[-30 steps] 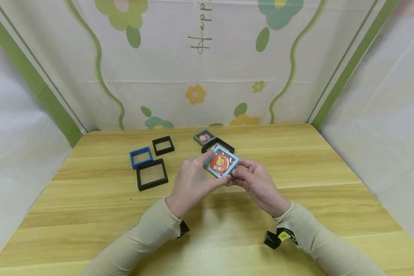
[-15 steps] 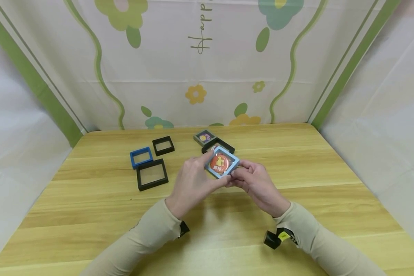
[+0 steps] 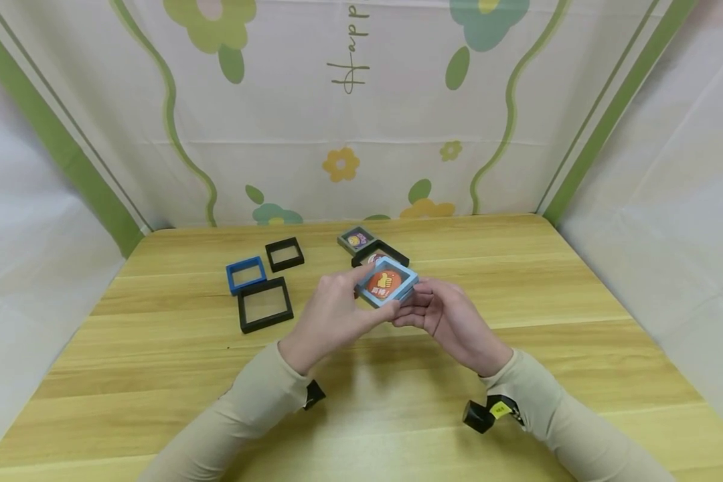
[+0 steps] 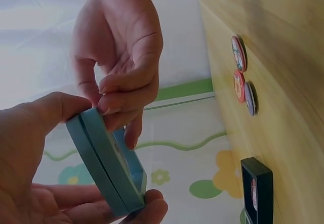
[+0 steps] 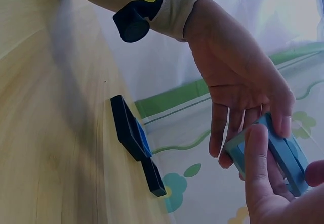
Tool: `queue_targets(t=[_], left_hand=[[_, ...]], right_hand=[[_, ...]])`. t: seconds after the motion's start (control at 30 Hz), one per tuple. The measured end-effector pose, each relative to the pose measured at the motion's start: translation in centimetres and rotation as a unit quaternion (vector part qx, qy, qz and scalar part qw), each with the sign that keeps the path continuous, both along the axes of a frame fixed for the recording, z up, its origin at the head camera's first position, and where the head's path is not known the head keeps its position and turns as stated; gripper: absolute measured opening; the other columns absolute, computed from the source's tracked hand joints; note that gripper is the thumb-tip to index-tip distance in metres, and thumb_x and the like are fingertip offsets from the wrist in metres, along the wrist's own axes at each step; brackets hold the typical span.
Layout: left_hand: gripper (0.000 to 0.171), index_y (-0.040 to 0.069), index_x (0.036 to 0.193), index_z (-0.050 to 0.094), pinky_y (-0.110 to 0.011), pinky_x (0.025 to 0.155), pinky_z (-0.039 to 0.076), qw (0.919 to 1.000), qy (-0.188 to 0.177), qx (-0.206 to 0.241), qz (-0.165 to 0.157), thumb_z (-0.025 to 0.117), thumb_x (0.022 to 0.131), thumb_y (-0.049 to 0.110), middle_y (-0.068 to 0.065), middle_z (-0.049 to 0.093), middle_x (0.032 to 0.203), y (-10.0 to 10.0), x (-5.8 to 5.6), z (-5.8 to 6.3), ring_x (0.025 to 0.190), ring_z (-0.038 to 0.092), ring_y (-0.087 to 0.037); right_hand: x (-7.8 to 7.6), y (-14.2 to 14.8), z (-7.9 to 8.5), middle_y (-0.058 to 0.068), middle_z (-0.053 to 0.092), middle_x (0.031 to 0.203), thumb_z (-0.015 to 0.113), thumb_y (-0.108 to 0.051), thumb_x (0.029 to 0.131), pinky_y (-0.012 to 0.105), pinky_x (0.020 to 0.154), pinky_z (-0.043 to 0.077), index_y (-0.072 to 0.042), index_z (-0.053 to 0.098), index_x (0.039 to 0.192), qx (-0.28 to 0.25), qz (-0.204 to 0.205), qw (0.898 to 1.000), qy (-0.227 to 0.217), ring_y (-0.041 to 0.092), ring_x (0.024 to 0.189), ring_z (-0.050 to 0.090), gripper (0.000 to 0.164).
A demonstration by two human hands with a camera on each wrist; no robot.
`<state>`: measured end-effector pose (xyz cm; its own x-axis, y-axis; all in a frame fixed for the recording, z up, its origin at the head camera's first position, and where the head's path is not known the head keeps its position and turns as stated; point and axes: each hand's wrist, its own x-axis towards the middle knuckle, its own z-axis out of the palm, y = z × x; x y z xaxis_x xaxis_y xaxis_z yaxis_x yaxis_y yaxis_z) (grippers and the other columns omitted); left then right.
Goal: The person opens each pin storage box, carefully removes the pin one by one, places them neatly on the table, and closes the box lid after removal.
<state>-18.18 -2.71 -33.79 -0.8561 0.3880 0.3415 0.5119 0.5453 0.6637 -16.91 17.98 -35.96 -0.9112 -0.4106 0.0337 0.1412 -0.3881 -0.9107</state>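
A light blue square display frame (image 3: 409,286) with a red thumbs-up badge (image 3: 383,284) inside is held above the table. My left hand (image 3: 331,314) grips it by opposite edges, thumb at the near corner and forefinger at the far left one. The left wrist view shows the frame's two halves (image 4: 104,161) stacked with a thin seam between them. My right hand (image 3: 454,328) is at the frame's right corner, palm turned inward and fingers loosely bent; its fingertips overlap the frame's edge in the left wrist view.
Behind the held frame lie a black frame (image 3: 402,258) with a badge and a grey-green frame (image 3: 343,241). At left sit a large black frame (image 3: 268,323), a blue frame (image 3: 231,279) and a small black frame (image 3: 285,266). Round badges (image 4: 239,53) lie on the table.
The right hand's thumb and fingers have come off their pinch on the frame's right corner and loosened. The frame has tilted slightly in the left hand.
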Motion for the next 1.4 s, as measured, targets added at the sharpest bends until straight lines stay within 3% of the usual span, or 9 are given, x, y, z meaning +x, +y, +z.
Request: queue_targets(t=[0.8,0.9,1.07,1.2,1.4], left_hand=[[0.064,-0.002,0.129,0.062,-0.022,0.045,0.044,0.9989,0.043,-0.02,0.003,0.079,0.081,0.036,0.002,0.064,0.08,-0.19,-0.03,-0.25,0.053,0.052,-0.007],[0.063,-0.002,0.131,0.061,-0.023,0.045,0.045,0.9997,0.021,-0.013,0.008,0.077,0.083,0.037,0.0,0.065,0.082,-0.17,-0.04,-0.13,0.052,0.052,-0.008],[0.059,0.003,0.13,0.062,-0.029,0.046,0.046,0.9984,-0.046,0.03,0.016,0.072,0.088,0.043,0.001,0.066,0.081,-0.26,-0.25,0.2,0.051,0.055,-0.011],[0.055,0.006,0.127,0.065,-0.032,0.052,0.05,0.995,-0.082,0.055,0.015,0.069,0.09,0.045,0.001,0.068,0.086,-0.43,-0.65,0.14,0.06,0.06,-0.013],[0.061,0.005,0.132,0.062,-0.033,0.057,0.049,0.9908,-0.115,0.07,0.013,0.062,0.093,0.052,0.001,0.068,0.087,-0.66,-0.83,0.26,0.066,0.06,-0.017]], right_hand=[[0.03,-0.49,0.07,0.027,0.066,0.103,0.038,-0.009,0.103,0.043,0.083,0.054,0.016,0.052,0.127,0.067,-0.025,0.997,-0.013,0.033,0.09,0.068,0.037],[0.05,-0.49,0.03,0.028,0.065,0.105,0.037,-0.008,0.103,0.045,0.085,0.053,0.016,0.052,0.125,0.063,-0.023,0.998,-0.011,0.033,0.091,0.068,0.036],[0.13,-0.61,0.01,0.027,0.066,0.103,0.037,-0.006,0.103,0.047,0.086,0.052,0.017,0.054,0.116,0.052,-0.024,0.998,-0.009,0.032,0.089,0.069,0.032],[0.16,-0.72,-0.05,0.027,0.067,0.1,0.038,-0.006,0.102,0.048,0.085,0.052,0.016,0.058,0.107,0.049,-0.027,0.998,-0.013,0.032,0.088,0.069,0.03],[0.27,-0.76,-0.08,0.028,0.066,0.102,0.037,-0.007,0.103,0.047,0.086,0.052,0.019,0.056,0.115,0.051,-0.027,0.998,-0.015,0.031,0.087,0.069,0.034]])
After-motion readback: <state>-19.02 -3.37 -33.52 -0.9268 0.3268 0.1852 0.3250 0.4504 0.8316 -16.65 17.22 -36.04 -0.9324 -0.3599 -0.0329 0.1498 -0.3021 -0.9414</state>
